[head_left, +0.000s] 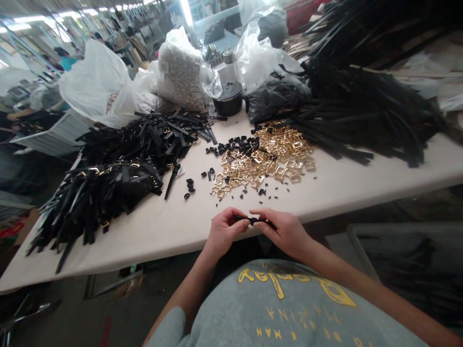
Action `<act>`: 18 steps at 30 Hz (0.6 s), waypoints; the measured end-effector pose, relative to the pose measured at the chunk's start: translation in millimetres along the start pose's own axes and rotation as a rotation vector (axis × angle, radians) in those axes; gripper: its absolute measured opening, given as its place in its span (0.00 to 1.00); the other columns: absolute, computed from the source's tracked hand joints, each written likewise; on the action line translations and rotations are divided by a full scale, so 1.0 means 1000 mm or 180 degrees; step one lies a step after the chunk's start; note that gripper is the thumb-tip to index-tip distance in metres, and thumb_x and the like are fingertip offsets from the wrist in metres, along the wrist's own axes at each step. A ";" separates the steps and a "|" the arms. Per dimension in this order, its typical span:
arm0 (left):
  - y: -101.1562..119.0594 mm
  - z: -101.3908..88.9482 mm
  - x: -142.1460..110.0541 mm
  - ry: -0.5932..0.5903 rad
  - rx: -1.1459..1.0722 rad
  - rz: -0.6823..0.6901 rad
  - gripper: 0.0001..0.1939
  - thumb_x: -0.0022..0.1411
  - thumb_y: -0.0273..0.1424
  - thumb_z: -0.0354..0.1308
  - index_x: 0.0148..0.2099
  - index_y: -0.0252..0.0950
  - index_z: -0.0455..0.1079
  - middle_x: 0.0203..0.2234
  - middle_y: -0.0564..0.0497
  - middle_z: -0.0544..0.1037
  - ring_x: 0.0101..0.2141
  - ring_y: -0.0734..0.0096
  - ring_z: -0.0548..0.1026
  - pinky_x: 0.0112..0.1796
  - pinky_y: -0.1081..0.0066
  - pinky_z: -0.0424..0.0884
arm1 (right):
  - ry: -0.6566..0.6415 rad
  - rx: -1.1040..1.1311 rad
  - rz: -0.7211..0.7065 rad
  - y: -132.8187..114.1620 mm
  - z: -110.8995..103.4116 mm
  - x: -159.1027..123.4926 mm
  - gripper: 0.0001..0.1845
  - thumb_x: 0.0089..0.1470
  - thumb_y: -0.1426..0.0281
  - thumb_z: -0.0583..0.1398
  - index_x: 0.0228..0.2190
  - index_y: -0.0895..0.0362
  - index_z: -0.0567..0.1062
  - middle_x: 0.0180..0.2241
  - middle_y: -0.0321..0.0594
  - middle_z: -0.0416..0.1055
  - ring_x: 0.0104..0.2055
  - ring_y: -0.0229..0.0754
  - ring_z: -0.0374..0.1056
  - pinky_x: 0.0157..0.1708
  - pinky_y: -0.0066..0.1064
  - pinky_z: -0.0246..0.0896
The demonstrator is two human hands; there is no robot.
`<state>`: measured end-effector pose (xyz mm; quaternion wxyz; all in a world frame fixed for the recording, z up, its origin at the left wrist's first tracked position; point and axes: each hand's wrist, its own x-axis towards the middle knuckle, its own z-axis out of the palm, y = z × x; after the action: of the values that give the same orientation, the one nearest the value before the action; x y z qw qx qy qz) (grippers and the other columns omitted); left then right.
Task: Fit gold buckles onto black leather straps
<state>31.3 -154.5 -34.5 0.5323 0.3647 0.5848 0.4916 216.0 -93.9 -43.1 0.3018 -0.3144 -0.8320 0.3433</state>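
Over the table's near edge, my left hand [227, 225] and my right hand [284, 229] face each other, both closed on a thin black strap [254, 220]. Each hand pinches the strap between thumb and fingers; its middle shows in the gap, and the rest is hidden by the fingers. Just beyond my hands lie small black bits [262, 192] and a heap of gold buckles [249, 166]. Black loops [238, 144] are piled against the buckles' left side, and a few more loops [190, 185] lie nearer my left hand.
Black straps with buckles [119, 168] cover the table's left side. Long black straps [361, 111] are heaped at the right. Clear plastic bags [181, 72] and a round black container [228, 99] stand at the back. A white crate [54, 132] is beyond the left edge.
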 end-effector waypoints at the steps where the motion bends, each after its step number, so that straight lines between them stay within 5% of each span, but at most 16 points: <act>1: 0.001 0.000 0.000 -0.0059 -0.0015 0.0008 0.14 0.50 0.39 0.71 0.34 0.36 0.74 0.22 0.52 0.77 0.24 0.71 0.73 0.30 0.71 0.70 | -0.0103 0.0099 0.0052 -0.001 0.000 0.003 0.10 0.61 0.69 0.58 0.42 0.55 0.78 0.34 0.39 0.80 0.33 0.40 0.75 0.35 0.29 0.67; 8: -0.005 -0.001 0.000 -0.0195 0.0025 0.0062 0.12 0.54 0.40 0.68 0.34 0.37 0.75 0.22 0.51 0.78 0.25 0.70 0.75 0.32 0.69 0.71 | -0.0651 0.0411 0.0287 0.000 -0.004 0.013 0.06 0.57 0.72 0.59 0.30 0.57 0.77 0.26 0.35 0.75 0.28 0.36 0.68 0.30 0.27 0.59; 12: -0.006 -0.002 0.001 -0.0104 -0.0013 0.0037 0.13 0.54 0.41 0.68 0.34 0.37 0.74 0.21 0.52 0.77 0.24 0.71 0.74 0.32 0.70 0.71 | -0.0724 0.0631 0.0455 0.002 -0.009 0.012 0.09 0.56 0.71 0.58 0.25 0.58 0.73 0.20 0.31 0.66 0.22 0.32 0.59 0.25 0.25 0.52; 18: 0.002 -0.015 0.010 -0.0089 0.0349 0.0027 0.12 0.54 0.40 0.67 0.35 0.36 0.74 0.21 0.52 0.77 0.24 0.71 0.74 0.31 0.70 0.71 | -0.0560 0.0467 0.0287 0.007 -0.017 0.015 0.08 0.55 0.72 0.57 0.24 0.58 0.71 0.21 0.32 0.65 0.25 0.33 0.59 0.27 0.26 0.52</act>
<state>15.0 -147.4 -36.1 0.5175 0.4026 0.6018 0.4560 220.9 -72.5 -34.7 0.2341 -0.2973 -0.8129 0.4427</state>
